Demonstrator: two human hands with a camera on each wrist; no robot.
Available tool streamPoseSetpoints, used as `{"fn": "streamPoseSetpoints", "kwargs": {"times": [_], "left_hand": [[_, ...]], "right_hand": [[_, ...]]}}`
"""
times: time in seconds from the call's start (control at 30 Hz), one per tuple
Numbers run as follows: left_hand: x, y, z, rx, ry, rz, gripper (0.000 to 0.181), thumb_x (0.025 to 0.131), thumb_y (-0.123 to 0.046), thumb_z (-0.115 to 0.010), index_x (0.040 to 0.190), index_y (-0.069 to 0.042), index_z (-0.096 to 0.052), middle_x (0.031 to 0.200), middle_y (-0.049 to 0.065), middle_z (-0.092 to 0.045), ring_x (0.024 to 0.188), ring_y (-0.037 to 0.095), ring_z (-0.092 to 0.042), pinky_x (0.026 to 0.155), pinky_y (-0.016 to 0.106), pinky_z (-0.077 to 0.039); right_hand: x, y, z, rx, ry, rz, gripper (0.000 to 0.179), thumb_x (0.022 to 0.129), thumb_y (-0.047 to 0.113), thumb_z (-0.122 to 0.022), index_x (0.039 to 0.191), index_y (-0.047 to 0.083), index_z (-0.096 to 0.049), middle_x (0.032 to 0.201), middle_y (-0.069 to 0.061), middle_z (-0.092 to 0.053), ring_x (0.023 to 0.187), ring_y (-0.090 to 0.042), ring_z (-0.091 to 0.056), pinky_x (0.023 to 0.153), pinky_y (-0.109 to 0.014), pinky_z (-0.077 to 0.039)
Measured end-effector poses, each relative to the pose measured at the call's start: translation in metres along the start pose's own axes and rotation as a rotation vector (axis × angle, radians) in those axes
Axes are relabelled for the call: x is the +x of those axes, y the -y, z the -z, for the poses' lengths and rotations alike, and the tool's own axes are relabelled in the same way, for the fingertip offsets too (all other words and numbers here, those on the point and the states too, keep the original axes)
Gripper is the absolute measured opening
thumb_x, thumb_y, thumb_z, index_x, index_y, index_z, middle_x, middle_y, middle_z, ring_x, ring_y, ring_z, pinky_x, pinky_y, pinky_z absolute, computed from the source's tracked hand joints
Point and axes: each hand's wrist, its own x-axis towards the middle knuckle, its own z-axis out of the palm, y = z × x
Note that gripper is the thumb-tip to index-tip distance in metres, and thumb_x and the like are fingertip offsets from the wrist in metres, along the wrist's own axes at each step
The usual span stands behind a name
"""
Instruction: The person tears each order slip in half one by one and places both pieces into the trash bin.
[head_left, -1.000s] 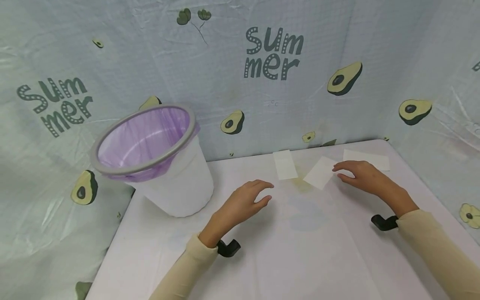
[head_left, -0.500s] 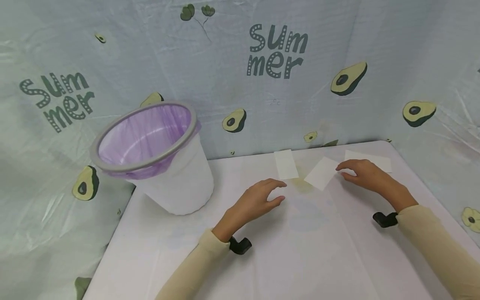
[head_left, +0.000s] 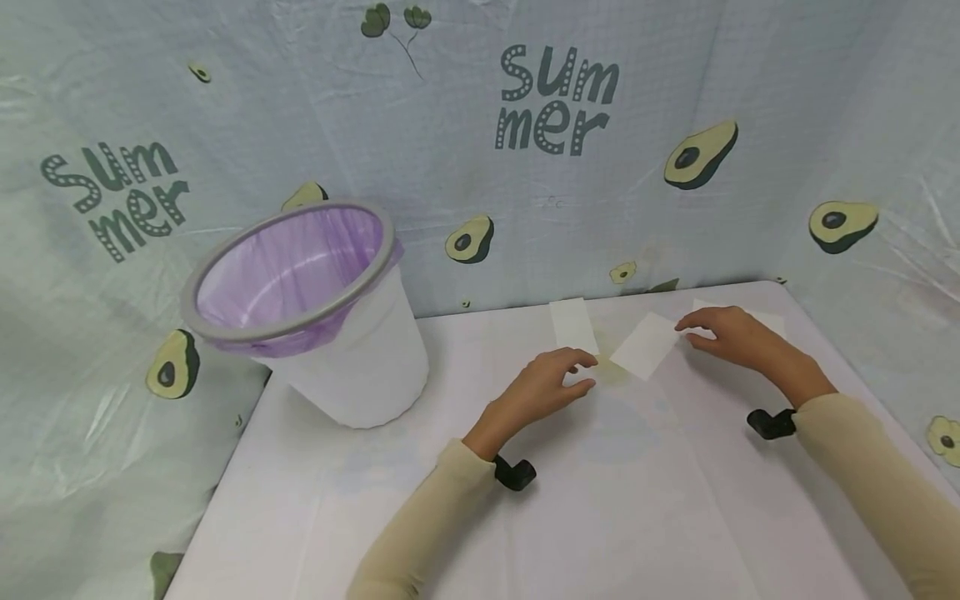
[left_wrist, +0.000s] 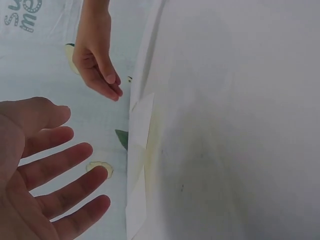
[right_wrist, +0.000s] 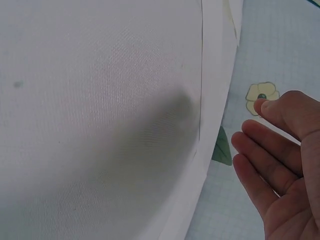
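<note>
Along the back of the worktop (head_left: 600, 517) there are three white paper slips lying flat, all turned different ways. Left slip (head_left: 572, 321) runs nearly front to back, its far end tipped a touch to the left. Middle slip (head_left: 642, 346) sits on a proper diagonal, long axis going from near left to far right, so that far end points more or less at the right hand (head_left: 727, 335). Right slip (head_left: 772, 322) lies pretty much sideways, long axis left to right, partly hidden behind that same hand.

Right hand's fingers are loosely bent with the thumb apart, tips just beside the middle slip; can't tell if they're touching it. Left hand (head_left: 543, 383) is relaxed too, fingers spread in its own wrist view, and in the head view its tips come up by the near end of the left slip. Contact there? Can't tell either.

There's a yellowish patch (head_left: 613, 371) on the cloth between the left and middle slips. Well off to the left stands a white bin (head_left: 386, 358) with a grey rim and a purple liner (head_left: 292, 267), mouth up.
</note>
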Motion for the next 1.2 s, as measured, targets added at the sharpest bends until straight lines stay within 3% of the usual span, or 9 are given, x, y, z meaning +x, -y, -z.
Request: {"fn": "streamPoseSetpoints", "kwargs": {"times": [0.2,0.4,0.63,0.8,1.0,1.2], "left_hand": [[0.021,0.007,-0.005,-0.081,0.001,0.012,0.040,0.100,-0.024,-0.069,0.136,-0.010,-0.062,0.133,0.005,-0.065,0.118,0.018,-0.064,0.095,0.022,-0.050],[0.044,0.027,-0.015,-0.218,-0.072,0.078,0.043,0.094,-0.023,-0.076,0.134,-0.008,-0.064,0.130,0.004,-0.066,0.117,0.021,-0.065,0.094,0.024,-0.051],[0.072,0.031,-0.035,-0.333,-0.059,0.042,0.045,0.089,-0.019,-0.082,0.130,-0.008,-0.067,0.129,0.004,-0.068,0.118,0.018,-0.064,0.095,0.018,-0.048],[0.085,0.024,-0.048,-0.338,-0.050,0.069,0.045,0.086,-0.021,-0.084,0.127,-0.009,-0.070,0.126,0.001,-0.070,0.117,0.011,-0.063,0.096,0.015,-0.047],[0.098,0.016,-0.062,-0.265,-0.054,0.127,0.048,0.086,-0.026,-0.084,0.129,-0.013,-0.070,0.131,-0.002,-0.068,0.121,0.006,-0.059,0.099,0.015,-0.044],[0.107,0.009,-0.068,-0.207,0.038,0.206,0.068,0.082,-0.032,-0.088,0.142,-0.019,-0.061,0.148,-0.006,-0.056,0.139,0.005,-0.046,0.110,0.018,-0.037]], "right_hand": [[0.007,-0.004,-0.005,0.031,0.024,-0.030,0.027,0.096,0.004,-0.067,0.122,-0.001,-0.069,0.122,-0.024,-0.068,0.111,-0.043,-0.064,0.091,-0.057,-0.053],[0.015,-0.006,-0.009,0.058,0.039,-0.033,0.027,0.097,0.005,-0.065,0.123,-0.001,-0.069,0.120,-0.024,-0.068,0.110,-0.042,-0.065,0.089,-0.057,-0.053],[0.023,-0.006,-0.010,0.058,0.067,-0.071,0.029,0.098,0.006,-0.064,0.125,-0.003,-0.067,0.124,-0.028,-0.066,0.113,-0.045,-0.062,0.092,-0.059,-0.051],[0.030,-0.007,-0.013,0.051,0.088,-0.100,0.030,0.098,0.007,-0.063,0.127,-0.003,-0.066,0.126,-0.028,-0.065,0.116,-0.046,-0.060,0.096,-0.060,-0.049],[0.034,-0.007,-0.015,0.025,0.120,-0.150,0.031,0.099,0.007,-0.062,0.127,-0.006,-0.064,0.127,-0.029,-0.064,0.119,-0.048,-0.058,0.100,-0.062,-0.045],[0.038,-0.008,-0.016,0.009,0.126,-0.177,0.033,0.098,0.007,-0.061,0.125,-0.011,-0.061,0.125,-0.031,-0.064,0.116,-0.048,-0.059,0.098,-0.061,-0.047]]}}
